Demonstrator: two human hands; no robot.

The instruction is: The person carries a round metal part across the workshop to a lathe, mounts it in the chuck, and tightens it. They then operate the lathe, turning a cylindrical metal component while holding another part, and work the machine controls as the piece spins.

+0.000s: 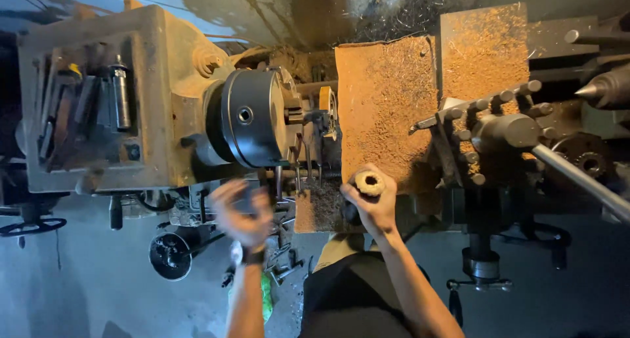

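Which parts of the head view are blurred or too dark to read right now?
In the head view the left hand is smeared by motion blur; the right hand and the pale ring it holds are sharp. Warm light falls on the lathe chuck; the floor below is dim, and the frame bends near its edges.

The left hand point(241, 211) is smeared by motion blur, so its fingers and whether it holds anything cannot be told. The right hand point(373, 203) covers most of the ring point(369, 182), leaving only its top and hole showing. The bar point(581, 177) and the pointed centre point(607, 87) run off the right edge, and the handwheel point(29, 226) is cut by the left edge.
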